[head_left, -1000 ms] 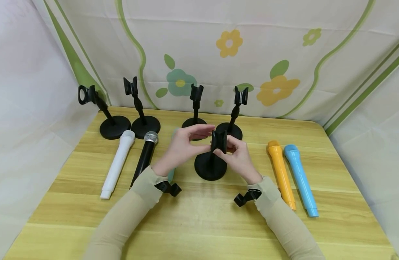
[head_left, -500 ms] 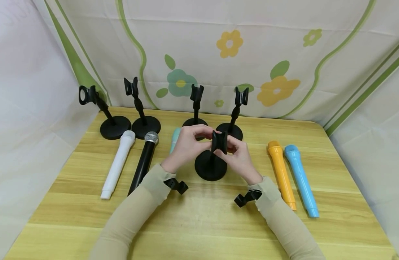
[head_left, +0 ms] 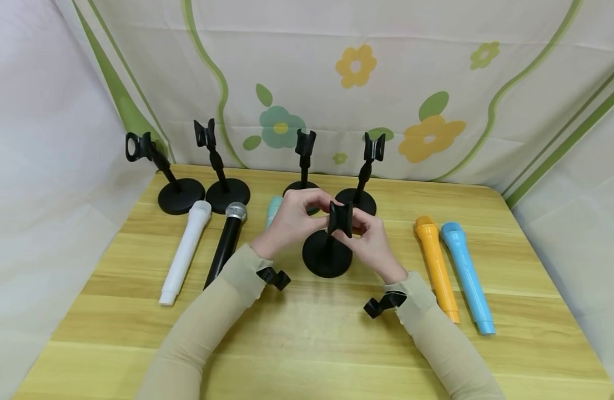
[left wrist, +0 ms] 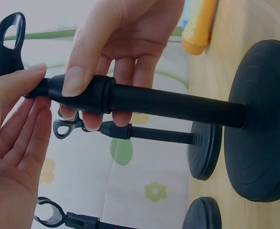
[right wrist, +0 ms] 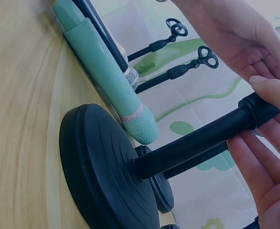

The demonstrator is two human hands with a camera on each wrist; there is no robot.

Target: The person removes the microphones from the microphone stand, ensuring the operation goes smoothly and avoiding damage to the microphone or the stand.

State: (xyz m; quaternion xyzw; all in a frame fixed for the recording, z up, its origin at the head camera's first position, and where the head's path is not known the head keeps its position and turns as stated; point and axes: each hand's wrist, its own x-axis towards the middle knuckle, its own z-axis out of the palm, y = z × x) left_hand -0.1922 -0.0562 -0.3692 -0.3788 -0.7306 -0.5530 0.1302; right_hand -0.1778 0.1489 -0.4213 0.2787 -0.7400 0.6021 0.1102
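Note:
A black desktop microphone stand [head_left: 327, 256] stands upright on its round base near the middle of the table. Its clip [head_left: 341, 220] sits on top, between both hands. My left hand [head_left: 296, 220] pinches the narrow neck just under the clip, its thumb [left wrist: 23, 82] lying along it. Lower down, my right hand [head_left: 375, 244] grips the thick collar [left wrist: 90, 93] at the top of the pole, thumb on one side and fingers behind. Partly hidden behind my left hand in the head view lies a teal microphone [right wrist: 109, 71], seen better in the right wrist view.
Several more black stands line the back edge, among them a far-left stand [head_left: 180, 195] and a back-right one [head_left: 363, 199]. A white microphone [head_left: 186, 253] and a black microphone [head_left: 227, 241] lie left; orange [head_left: 437, 269] and blue [head_left: 468, 278] ones lie right. A patterned cloth [head_left: 307, 66] hangs behind.
My left hand has moved slightly right, its fingers coming in onto the stand's neck. More of the teal microphone shows behind it. The right hand keeps its grip.

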